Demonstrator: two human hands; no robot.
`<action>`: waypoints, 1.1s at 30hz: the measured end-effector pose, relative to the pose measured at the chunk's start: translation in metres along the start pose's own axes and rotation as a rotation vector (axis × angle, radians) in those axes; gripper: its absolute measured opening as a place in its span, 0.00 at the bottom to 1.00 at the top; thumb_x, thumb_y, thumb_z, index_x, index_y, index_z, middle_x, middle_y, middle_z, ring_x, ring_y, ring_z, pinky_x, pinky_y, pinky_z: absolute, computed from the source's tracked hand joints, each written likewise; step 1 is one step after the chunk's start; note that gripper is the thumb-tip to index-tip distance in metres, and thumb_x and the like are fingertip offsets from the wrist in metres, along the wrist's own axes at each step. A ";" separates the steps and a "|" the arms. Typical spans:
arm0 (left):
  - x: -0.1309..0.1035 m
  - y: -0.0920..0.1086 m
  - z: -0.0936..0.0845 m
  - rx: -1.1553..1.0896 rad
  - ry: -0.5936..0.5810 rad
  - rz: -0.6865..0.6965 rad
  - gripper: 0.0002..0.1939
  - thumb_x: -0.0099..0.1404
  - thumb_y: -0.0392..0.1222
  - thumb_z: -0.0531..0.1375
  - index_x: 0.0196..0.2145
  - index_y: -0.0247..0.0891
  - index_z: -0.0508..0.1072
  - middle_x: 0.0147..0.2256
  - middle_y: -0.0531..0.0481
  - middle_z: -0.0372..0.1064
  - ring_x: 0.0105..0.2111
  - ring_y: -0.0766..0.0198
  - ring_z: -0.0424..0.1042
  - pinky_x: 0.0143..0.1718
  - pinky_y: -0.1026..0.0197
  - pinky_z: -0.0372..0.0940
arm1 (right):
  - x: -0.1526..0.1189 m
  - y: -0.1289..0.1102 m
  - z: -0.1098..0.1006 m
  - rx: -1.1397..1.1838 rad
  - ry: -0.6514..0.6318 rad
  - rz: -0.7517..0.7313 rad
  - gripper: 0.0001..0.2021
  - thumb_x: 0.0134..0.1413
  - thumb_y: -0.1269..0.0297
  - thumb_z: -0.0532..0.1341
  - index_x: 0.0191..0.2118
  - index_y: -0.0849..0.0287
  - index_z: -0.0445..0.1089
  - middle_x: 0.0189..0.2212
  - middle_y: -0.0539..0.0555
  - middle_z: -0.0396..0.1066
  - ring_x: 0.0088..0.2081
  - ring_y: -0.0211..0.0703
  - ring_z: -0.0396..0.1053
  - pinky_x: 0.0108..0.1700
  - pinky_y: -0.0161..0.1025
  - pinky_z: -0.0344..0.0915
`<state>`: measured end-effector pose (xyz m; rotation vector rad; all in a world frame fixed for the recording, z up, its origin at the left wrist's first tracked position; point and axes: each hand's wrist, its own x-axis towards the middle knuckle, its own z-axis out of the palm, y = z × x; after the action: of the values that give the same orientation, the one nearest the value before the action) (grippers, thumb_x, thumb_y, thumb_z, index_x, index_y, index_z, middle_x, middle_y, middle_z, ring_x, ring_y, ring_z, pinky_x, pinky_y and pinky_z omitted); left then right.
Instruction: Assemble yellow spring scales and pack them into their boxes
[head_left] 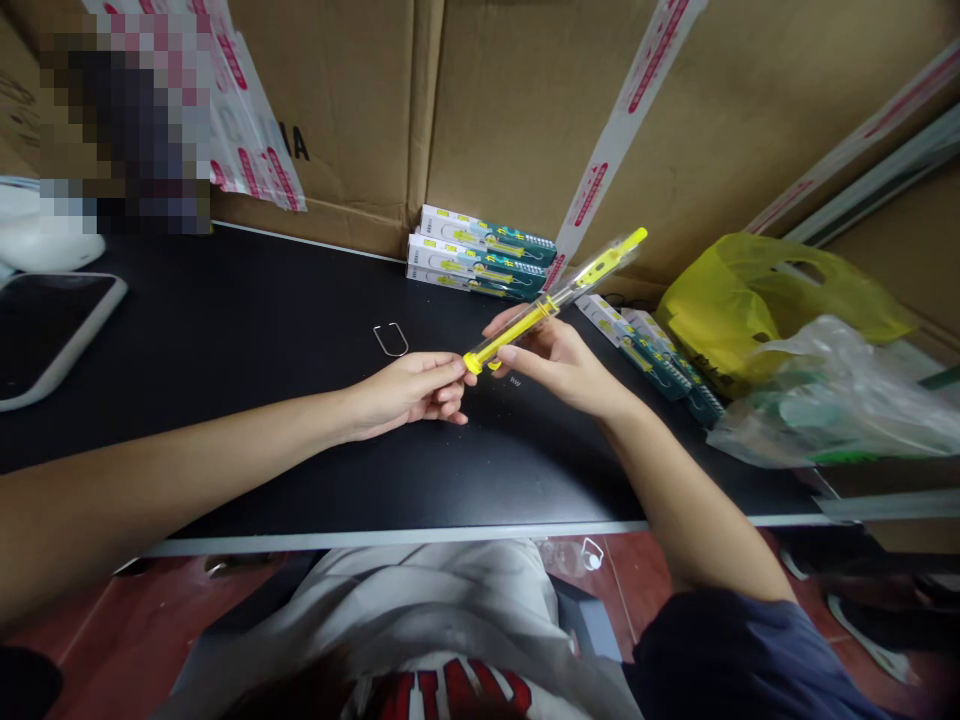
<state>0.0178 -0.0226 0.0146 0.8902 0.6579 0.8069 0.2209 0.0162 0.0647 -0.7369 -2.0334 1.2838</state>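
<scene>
A yellow and clear plastic tube tool slants up to the right above the black table. My left hand pinches its yellow lower end between thumb and fingers. Around the tube's middle, my right hand is closed, with the thumb along its near side. A small yellow piece shows by the right thumb. On the table behind my left hand lies a bent metal wire loop. A small spring rests on the table just below my right hand.
Printed boxes are stacked against the cardboard at the back; more boxes lie to the right. Beside them are a yellow bag and a clear bag. A phone lies at the left. The table's front edge runs before my lap.
</scene>
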 end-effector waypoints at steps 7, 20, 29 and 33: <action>-0.001 0.001 0.002 0.006 -0.012 0.004 0.13 0.63 0.47 0.62 0.31 0.33 0.70 0.20 0.59 0.55 0.21 0.75 0.58 0.35 0.62 0.70 | 0.001 -0.002 0.005 -0.015 0.033 -0.009 0.16 0.53 0.56 0.66 0.40 0.59 0.64 0.34 0.50 0.66 0.32 0.34 0.67 0.32 0.31 0.71; -0.001 -0.001 0.001 0.046 -0.071 -0.002 0.12 0.62 0.46 0.62 0.32 0.34 0.68 0.20 0.59 0.57 0.22 0.74 0.59 0.37 0.61 0.69 | 0.000 0.003 0.011 -0.010 0.028 0.000 0.15 0.54 0.54 0.65 0.38 0.60 0.62 0.29 0.48 0.66 0.28 0.33 0.68 0.32 0.33 0.69; -0.003 -0.003 0.000 0.039 -0.067 0.023 0.09 0.63 0.43 0.60 0.31 0.34 0.66 0.21 0.59 0.55 0.22 0.73 0.57 0.35 0.63 0.66 | 0.002 0.013 0.017 0.047 0.022 -0.001 0.18 0.51 0.51 0.66 0.35 0.60 0.62 0.27 0.48 0.67 0.27 0.34 0.69 0.32 0.35 0.71; -0.003 -0.004 0.001 0.046 -0.040 0.029 0.09 0.65 0.41 0.58 0.30 0.34 0.66 0.21 0.59 0.54 0.21 0.73 0.57 0.32 0.64 0.66 | 0.003 0.020 0.019 0.072 0.033 -0.010 0.18 0.50 0.51 0.66 0.35 0.60 0.62 0.27 0.48 0.67 0.26 0.34 0.69 0.30 0.34 0.71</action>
<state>0.0182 -0.0274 0.0121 0.9570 0.6317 0.8004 0.2070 0.0149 0.0407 -0.7094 -1.9517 1.3235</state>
